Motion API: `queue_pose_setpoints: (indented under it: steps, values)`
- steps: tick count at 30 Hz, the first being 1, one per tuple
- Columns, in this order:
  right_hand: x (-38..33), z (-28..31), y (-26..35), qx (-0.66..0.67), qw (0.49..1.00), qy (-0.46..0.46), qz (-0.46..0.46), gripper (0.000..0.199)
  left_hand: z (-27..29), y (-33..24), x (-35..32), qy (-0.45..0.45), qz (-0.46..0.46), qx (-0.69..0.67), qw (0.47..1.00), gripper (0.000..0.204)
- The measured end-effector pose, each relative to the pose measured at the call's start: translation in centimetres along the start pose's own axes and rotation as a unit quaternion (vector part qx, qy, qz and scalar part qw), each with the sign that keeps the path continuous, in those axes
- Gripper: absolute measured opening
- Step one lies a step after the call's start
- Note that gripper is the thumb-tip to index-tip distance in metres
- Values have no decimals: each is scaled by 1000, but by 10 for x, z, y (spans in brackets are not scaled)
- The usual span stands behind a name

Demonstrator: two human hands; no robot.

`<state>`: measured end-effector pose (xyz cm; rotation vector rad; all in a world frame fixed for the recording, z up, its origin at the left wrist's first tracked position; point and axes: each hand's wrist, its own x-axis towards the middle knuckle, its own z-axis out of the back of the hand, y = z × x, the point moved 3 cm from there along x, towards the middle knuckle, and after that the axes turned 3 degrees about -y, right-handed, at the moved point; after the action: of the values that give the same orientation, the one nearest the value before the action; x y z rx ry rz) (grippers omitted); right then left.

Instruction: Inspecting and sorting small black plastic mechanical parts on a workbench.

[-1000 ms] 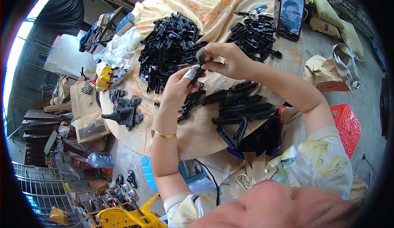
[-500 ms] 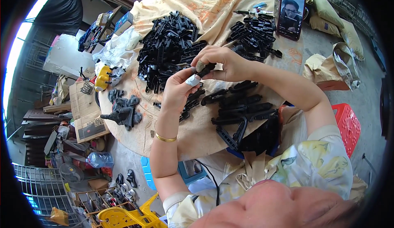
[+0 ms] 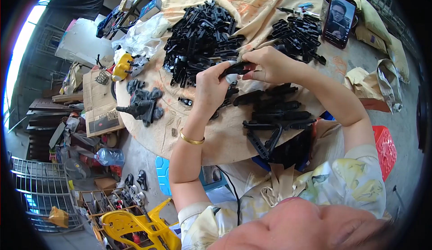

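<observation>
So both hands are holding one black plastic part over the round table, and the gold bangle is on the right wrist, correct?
Not quite: the gold bangle is on the left wrist, as the head view shows. Both the left hand and right hand do hold one black plastic part over the round table.

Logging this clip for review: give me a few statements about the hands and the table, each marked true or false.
1. Both hands hold one black plastic part between them. True.
2. The left wrist wears a gold bangle. True.
3. The phone lies flat at the table's left edge. False: it stands propped at the far right.
4. The table is bare metal. False: a tan cloth covers it.
5. A large pile of black parts lies beyond the hands. True.
</observation>
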<state>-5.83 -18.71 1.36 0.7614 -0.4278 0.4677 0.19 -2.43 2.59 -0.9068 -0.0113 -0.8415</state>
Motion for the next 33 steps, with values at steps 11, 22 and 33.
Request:
queue_pose_setpoints:
  steps: [11,22,33]
  values:
    - [-3,5,2,20,997,-73,16,24,1,-7,-1,-25,-52,-33,998,24]
    - [-2,-5,-8,69,994,76,-31,28,3,19,3,127,-6,-81,989,25]
    - [0,-9,-11,-10,998,52,-39,19,45,68,23,-25,-89,311,946,26]
